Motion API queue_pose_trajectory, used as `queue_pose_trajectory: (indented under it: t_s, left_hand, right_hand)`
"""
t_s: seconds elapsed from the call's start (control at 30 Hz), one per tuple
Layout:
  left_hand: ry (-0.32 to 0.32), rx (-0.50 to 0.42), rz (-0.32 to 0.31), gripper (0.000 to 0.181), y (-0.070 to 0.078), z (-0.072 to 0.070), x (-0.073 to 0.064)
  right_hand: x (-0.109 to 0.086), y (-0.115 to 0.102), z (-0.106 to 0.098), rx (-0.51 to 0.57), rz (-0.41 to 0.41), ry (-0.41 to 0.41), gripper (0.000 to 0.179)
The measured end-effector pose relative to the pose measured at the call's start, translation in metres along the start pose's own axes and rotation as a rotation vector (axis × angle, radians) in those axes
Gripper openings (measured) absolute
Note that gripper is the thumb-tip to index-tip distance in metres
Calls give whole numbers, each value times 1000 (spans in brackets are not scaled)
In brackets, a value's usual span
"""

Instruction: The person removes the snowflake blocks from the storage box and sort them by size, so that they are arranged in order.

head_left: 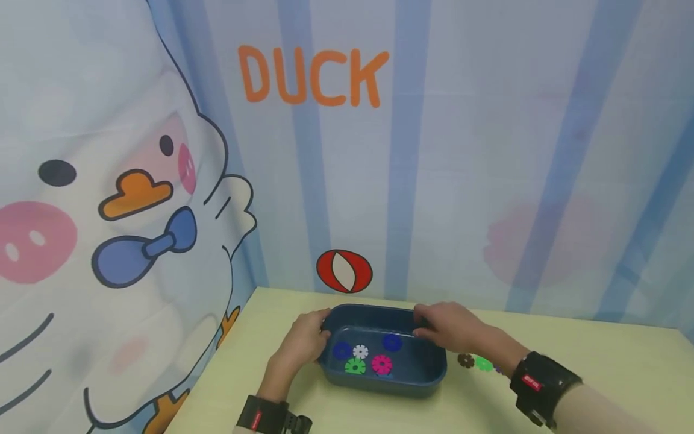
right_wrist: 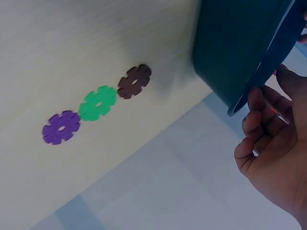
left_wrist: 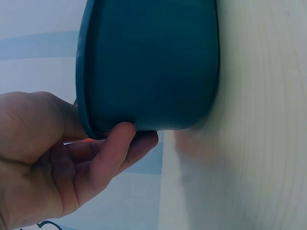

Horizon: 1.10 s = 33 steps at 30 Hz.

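A dark blue-green plastic basin (head_left: 379, 386) with a rounded rectangular rim is on the pale table. My left hand (head_left: 303, 340) grips its left end, thumb over the rim and fingers against the outer wall, as the left wrist view shows on the basin (left_wrist: 148, 67). At the far right corner my right hand (head_left: 450, 325) pinches the rim between thumb and fingers. Inside lie several notched plastic discs: a white disc (head_left: 360, 351), a green disc (head_left: 355, 366), a pink disc (head_left: 382, 364) and two blue ones, including one blue disc (head_left: 392, 342) near the back wall.
Right of the basin, a brown disc (right_wrist: 135, 81), a green disc (right_wrist: 98, 103) and a purple disc (right_wrist: 61, 128) lie in a row on the table (head_left: 228, 386). A striped cloth backdrop (head_left: 455, 181) with a printed duck rises behind and to the left.
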<state>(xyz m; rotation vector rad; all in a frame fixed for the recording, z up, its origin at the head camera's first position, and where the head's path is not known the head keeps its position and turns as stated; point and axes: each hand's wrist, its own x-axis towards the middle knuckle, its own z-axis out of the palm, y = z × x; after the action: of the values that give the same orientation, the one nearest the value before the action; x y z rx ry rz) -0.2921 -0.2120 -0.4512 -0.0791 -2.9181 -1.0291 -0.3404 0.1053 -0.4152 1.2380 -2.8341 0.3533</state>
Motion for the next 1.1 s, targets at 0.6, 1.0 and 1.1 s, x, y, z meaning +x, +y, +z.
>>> queue_pose_trajectory:
  t_s: [0.6, 1.0, 1.1]
  left_hand:
    - [-16, -59, 22, 49, 0, -4, -3]
    - [-13, -48, 45, 49, -1, -1, -4]
    - [-15, -28, 39, 49, -3, -3, -3]
  right_hand:
    - [48, -29, 20, -12, -53, -112, 24]
    - [68, -43, 40, -66, -174, -131, 25]
    - [76, -49, 40, -77, -189, -138, 25]
